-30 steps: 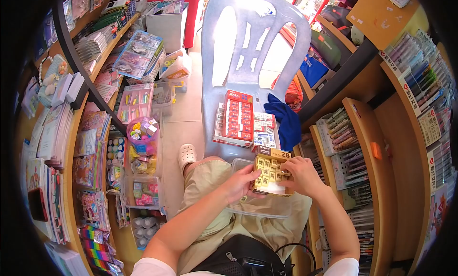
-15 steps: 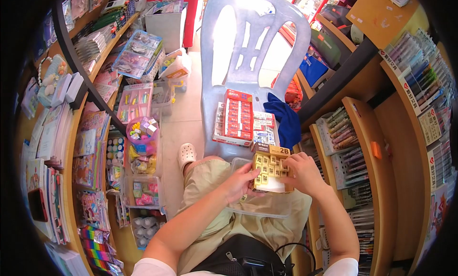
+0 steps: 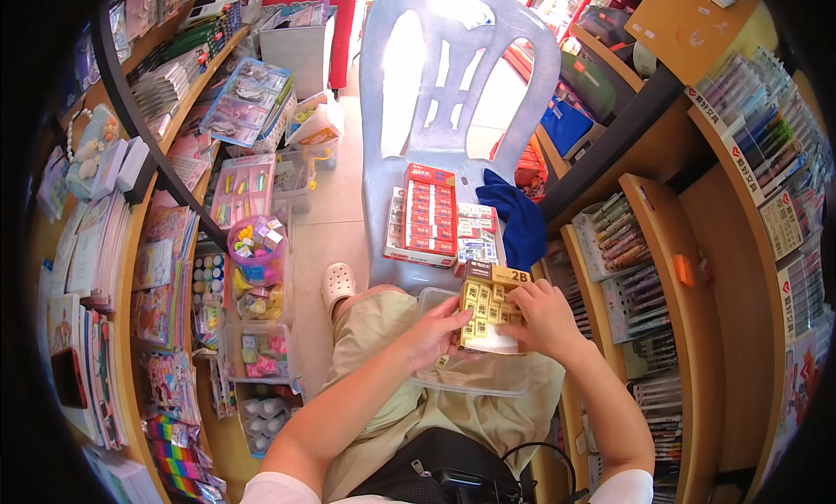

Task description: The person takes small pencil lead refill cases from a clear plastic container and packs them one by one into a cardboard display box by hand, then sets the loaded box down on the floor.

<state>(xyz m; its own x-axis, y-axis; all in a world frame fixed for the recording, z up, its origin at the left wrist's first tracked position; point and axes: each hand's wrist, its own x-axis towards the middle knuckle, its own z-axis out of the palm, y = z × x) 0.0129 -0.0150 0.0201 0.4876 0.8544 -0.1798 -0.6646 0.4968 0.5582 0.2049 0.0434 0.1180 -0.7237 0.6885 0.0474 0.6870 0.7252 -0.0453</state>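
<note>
The yellow-and-brown box marked 2B sits just below twelve o'clock of the view's lower half, above the person's lap. Small yellow 2B blocks, apparently erasers, stand in it towards its far and left sides, while its whitish bottom shows at five o'clock. The left hand clasps the box at its nine o'clock edge, thumb over the rim, probably to steady it. The right hand curls over the three o'clock side, fingers bent and drawn fairly close, reaching among the blocks; whether it pinches one cannot be told. The open side seems turned up towards the person so the blocks are easy to see and reach. Beneath lies a clear plastic tray on the lap, perhaps placed to catch or hold loose pieces.

At eleven o'clock from the box, a red box of packs rests on the pale blue plastic chair, which serves as a stand within arm's reach. A white-and-blue carton lies beside it, with a dark blue cloth at one o'clock. Pen shelves rise at three o'clock; stationery shelves line nine o'clock. Bright light pours in at twelve.
</note>
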